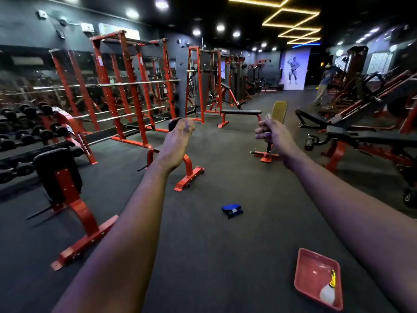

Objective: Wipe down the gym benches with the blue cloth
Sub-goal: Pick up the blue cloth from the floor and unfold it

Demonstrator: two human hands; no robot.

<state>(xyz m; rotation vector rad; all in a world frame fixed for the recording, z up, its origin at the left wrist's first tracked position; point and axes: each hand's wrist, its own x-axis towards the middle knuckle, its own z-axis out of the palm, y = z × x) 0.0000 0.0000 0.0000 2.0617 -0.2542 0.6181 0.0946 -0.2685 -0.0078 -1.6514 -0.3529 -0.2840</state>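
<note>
On the dark floor (203, 256) nearest the camera, at the lower right, lies a red tray (306, 263) with a white spray bottle (327, 294) in its near corner. Farther out, between the two outstretched forearms, the blue cloth (232, 210) sits crumpled on the floor, touched by neither hand. To the left stands a red-framed bench (67, 188) with a black pad. The left hand (180, 132) has its fingers curled under and its back to the camera, with nothing seen in it. The right hand (267, 132) pinches the lower end of a flat yellow-gold rectangle (279, 112) between thumb and fingers, holding it upright. Beyond the hands a flat bench (240, 112) stands on red legs, red racks (126, 86) line the left side, dumbbells (24, 132) sit at far left, and a person (325, 84) stands among the machines at far right
</note>
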